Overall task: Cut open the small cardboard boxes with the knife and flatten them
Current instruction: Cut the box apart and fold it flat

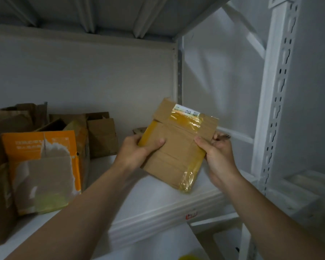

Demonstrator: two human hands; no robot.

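A small brown cardboard box (178, 145) with yellowish tape and a white label near its top is held tilted above the white shelf (158, 209). My left hand (139, 151) grips its left edge, thumb on the front face. My right hand (218, 156) grips its right edge, thumb on the front and fingers curled behind. No knife is in view.
On the shelf's left stand an orange and white carton (43, 169) and several brown cardboard boxes (99, 136), some opened. A white perforated rack post (276, 102) rises at the right. The upper shelf's underside (101, 14) hangs overhead.
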